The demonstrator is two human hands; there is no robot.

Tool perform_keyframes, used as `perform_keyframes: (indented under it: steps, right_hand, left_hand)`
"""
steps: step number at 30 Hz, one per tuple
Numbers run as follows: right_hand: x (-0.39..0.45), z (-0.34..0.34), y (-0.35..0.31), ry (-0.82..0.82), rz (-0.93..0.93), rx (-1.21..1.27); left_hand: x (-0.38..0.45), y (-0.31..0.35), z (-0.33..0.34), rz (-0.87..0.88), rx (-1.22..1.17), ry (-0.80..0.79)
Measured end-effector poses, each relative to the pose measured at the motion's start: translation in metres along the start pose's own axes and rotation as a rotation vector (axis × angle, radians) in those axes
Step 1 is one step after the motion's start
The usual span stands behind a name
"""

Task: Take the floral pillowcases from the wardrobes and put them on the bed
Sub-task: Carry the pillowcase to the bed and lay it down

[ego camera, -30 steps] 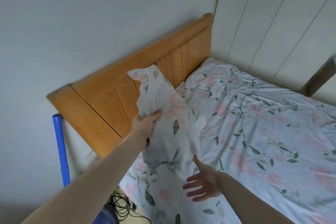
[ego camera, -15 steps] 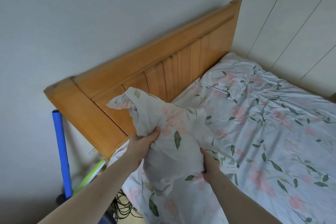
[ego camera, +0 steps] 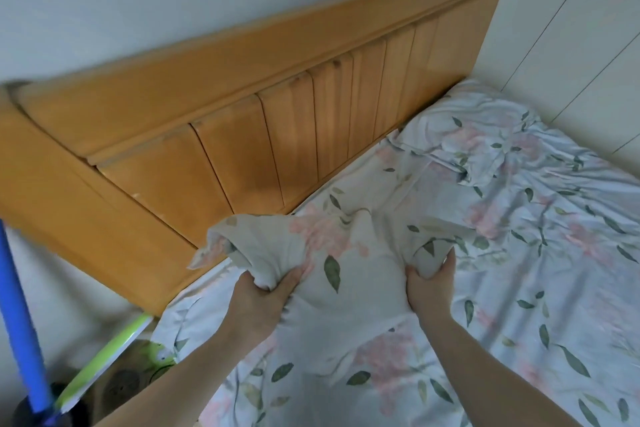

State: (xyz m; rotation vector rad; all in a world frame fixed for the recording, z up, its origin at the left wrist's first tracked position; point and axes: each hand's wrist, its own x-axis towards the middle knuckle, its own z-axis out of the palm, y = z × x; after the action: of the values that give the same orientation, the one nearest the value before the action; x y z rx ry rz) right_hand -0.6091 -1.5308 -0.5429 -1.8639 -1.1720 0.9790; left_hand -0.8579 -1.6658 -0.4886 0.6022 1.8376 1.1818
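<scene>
The floral pillowcase (ego camera: 349,263), light, limp and apt to bunch, lies crumpled on the bed (ego camera: 540,253) near the headboard (ego camera: 277,104), the left hand (ego camera: 263,291) and right hand (ego camera: 429,284) each clamped on a gathered fold, best held by edges.

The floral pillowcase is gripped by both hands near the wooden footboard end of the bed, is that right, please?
Not quite: the head view shows a tall wooden headboard against the wall. The rest holds: left hand and right hand both grip the floral pillowcase over the bed.
</scene>
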Motion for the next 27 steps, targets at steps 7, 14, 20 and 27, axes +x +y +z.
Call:
perform_keyframes:
  steps: [7, 14, 20, 27]
  right_hand:
    - [0.090, 0.045, -0.011, 0.087, -0.144, 0.083]
    - [0.167, 0.095, 0.064, -0.011, -0.021, -0.118]
    - [0.164, 0.124, 0.139, -0.274, -0.033, -0.366]
    - [0.154, 0.141, 0.149, -0.292, -0.154, -0.559]
  left_hand:
    - [0.076, -0.029, 0.045, 0.061, -0.185, 0.030]
    - [0.134, -0.129, 0.082, -0.389, 0.125, -0.235]
    - [0.138, -0.199, 0.076, -0.110, 0.934, -0.346]
    - [0.187, -0.178, 0.078, 0.453, 0.998, -0.216]
